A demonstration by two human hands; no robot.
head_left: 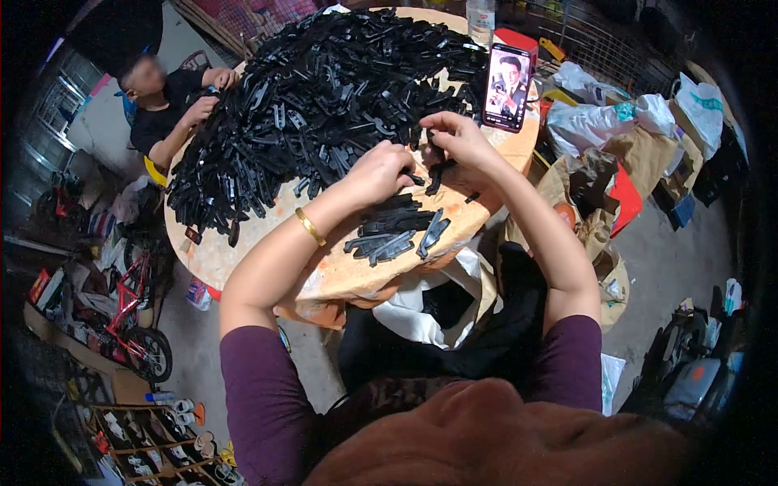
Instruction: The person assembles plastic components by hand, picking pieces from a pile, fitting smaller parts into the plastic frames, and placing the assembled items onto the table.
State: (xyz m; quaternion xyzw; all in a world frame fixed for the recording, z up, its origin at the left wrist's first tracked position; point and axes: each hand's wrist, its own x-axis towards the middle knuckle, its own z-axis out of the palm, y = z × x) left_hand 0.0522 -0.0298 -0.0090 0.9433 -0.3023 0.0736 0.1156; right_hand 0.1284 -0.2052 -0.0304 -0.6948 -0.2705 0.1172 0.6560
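A large heap of slim black plastic parts (pixel 324 105) covers most of the round table (pixel 275 271). My left hand (pixel 379 173) is at the heap's near edge, its fingers curled on a black plastic part whose end shows at the fingertips. Just to its right, my right hand (pixel 459 141) has thumb and fingers bent round another black plastic part (pixel 436 150), partly hidden by the fingers. Between my forearms, close to the table's near edge, a smaller group of black parts (pixel 393 231) lies roughly in rows.
A phone (pixel 507 87) with a lit screen stands upright at the table's right, beside a clear bottle (pixel 480 23). Another person (pixel 154 93) reaches into the heap from the far left. Bags (pixel 612 121) crowd the right; a red bicycle (pixel 134 308) and shoe rack (pixel 162 445) are left.
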